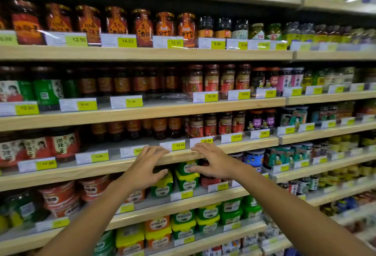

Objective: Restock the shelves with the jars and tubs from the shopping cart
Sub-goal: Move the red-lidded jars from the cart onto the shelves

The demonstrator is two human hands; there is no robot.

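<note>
My left hand (pixel 147 167) and my right hand (pixel 212 162) reach side by side to the shelf row of green tubs with yellow lids. Both hands have spread fingers and hold nothing. The left fingertips lie over the wooden shelf edge (pixel 101 167) above, and the thumb hangs just over a green tub (pixel 162 189). My right thumb points at a stack of two green tubs (pixel 187 181), its fingers near the same shelf edge. The shopping cart is out of view.
Red tubs (pixel 59 196) stand left of the green ones. More green, orange and yellow-lidded tubs (pixel 209 214) fill the shelves below. Dark sauce jars (pixel 160 128) sit set back on the shelf above my hands, behind yellow price tags (pixel 178 145).
</note>
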